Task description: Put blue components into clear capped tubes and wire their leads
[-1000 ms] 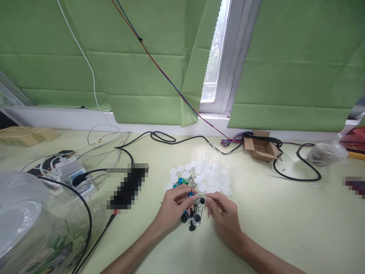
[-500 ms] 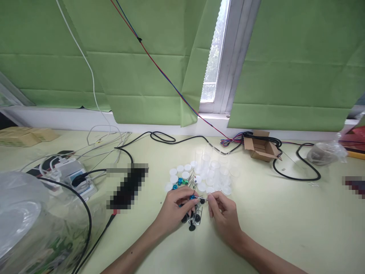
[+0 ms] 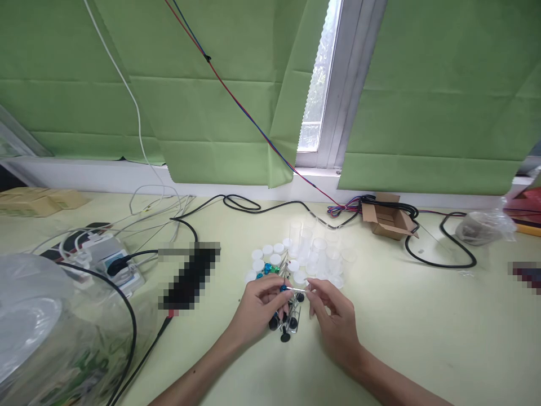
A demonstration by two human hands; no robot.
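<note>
My left hand (image 3: pixel 262 300) pinches a small blue part (image 3: pixel 283 288) between thumb and fingers. A thin metal rod (image 3: pixel 297 290) runs from it to my right hand (image 3: pixel 335 307), whose thumb and forefinger close on the rod's other end. What the blue part is, I cannot make out. Under and between the hands lie several metal pieces with round black ends (image 3: pixel 285 337). Just beyond the fingers are blue and green small parts (image 3: pixel 270 269), white round caps (image 3: pixel 257 255) and clear plastic cups (image 3: pixel 319 248).
An open cardboard box (image 3: pixel 386 220) stands at the back right beside coiled black cable (image 3: pixel 439 264). To the left are a white power strip (image 3: pixel 112 262) and a large clear plastic bag (image 3: pixel 34 327). A wrapped bundle (image 3: pixel 484 226) lies far right.
Both hands stay at nearly the same spot. The blue part and rod have tilted slightly, and my right fingers have shifted a little on the rod's end.
</note>
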